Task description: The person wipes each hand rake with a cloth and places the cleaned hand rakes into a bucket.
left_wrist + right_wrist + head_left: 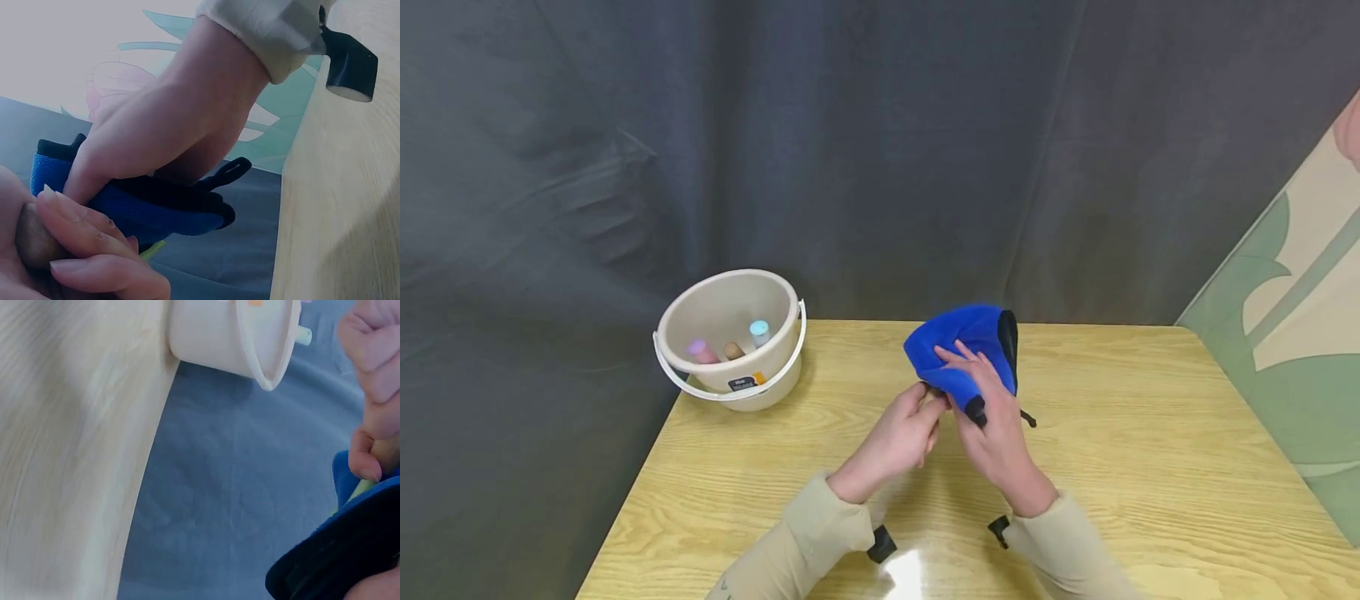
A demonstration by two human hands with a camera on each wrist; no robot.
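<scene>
Blue pouch (966,354) held up by right hand (992,421), fingers curled round it. Left hand (898,437) pinches something small at its mouth; a loose pinch could drop it.

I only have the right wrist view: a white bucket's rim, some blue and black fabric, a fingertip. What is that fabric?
Observer: A blue pouch with black trim, held above the wooden table by both hands.
Operator: How does each hand grip it?
Observer: The right hand is wrapped over its side; the left hand pinches at its lower end.
Operator: Anything in the bucket?
Observer: The bucket holds three small upright items, capped purple, brown and light blue.
</scene>
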